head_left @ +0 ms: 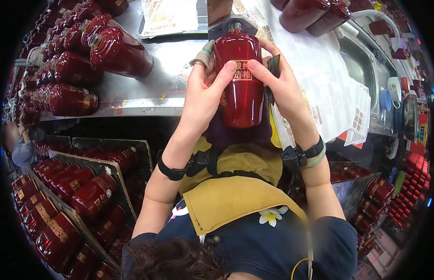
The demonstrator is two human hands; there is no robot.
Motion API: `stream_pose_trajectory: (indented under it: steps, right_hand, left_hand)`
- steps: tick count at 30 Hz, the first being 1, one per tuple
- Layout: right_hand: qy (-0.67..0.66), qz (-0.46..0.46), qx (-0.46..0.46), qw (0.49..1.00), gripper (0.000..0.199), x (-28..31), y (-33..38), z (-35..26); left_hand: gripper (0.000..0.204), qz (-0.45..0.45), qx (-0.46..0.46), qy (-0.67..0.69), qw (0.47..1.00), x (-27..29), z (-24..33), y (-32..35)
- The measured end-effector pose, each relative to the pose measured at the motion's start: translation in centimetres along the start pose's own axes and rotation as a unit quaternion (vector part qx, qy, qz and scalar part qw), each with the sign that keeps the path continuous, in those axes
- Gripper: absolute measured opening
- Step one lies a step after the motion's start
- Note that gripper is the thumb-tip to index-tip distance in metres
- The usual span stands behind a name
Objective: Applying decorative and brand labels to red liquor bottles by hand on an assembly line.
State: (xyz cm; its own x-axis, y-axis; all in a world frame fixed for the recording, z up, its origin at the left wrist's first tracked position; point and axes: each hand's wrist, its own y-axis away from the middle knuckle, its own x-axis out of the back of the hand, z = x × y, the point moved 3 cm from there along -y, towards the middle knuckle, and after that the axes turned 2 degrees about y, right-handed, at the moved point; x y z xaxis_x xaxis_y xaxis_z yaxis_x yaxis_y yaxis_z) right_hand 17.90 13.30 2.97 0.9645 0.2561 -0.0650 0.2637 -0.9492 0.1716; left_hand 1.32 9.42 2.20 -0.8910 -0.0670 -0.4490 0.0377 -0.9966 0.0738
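Between my two hands is a glossy dark-red bottle (240,105) with a clear glass neck pointing away from me. My left hand (201,93) grips its left side, and a pale cloth cover sits on one finger. My right hand (287,91) holds the opposite side, with a dark strip-like thing by its fingers that I cannot make out. Both thumbs press on the gold-lettered label (242,74) on the bottle's front. The bottle is in front of the metal table's near edge, above my yellow apron (240,203).
Several red bottles (121,53) stand on the metal table (147,95) at left. A tray (172,33) of printed sheets lies at the back, more sheets (315,70) at right. Crates of bottles (89,191) flank me below. A sink (361,60) and blue cup (385,100) are far right.
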Motion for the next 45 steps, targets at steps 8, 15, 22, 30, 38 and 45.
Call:
stream_pose_trajectory:
  steps: [8,15,22,30,38,45]
  right_hand:
    - [-0.003,0.011,-0.001,1.000,0.070,0.2,0.0,0.2]
    - [-0.006,0.016,-0.001,1.000,0.071,-0.1,0.1,0.0]
    - [0.002,0.013,0.006,1.000,0.072,0.2,0.0,0.0]
    - [-0.015,0.015,0.006,1.000,0.072,0.0,-0.1,0.2]
    - [0.015,0.005,0.005,1.000,0.070,0.3,0.1,-0.2]
    - [-0.013,-0.010,-0.019,1.000,0.067,1.2,-0.1,0.2]
  left_hand:
    - [0.064,0.012,0.006,-0.013,1.000,-0.1,-0.2,-0.1]
    - [0.061,0.017,0.007,-0.015,1.000,-0.2,-0.1,0.1]
    - [0.061,0.015,0.004,-0.019,1.000,-0.3,-0.1,-0.2]
    - [0.061,0.023,0.001,-0.025,0.999,-0.3,-0.2,-0.1]
    - [0.056,0.022,0.010,-0.009,1.000,0.2,-0.5,-0.2]
    - [0.058,0.024,0.068,-0.012,0.997,0.6,0.8,0.5]
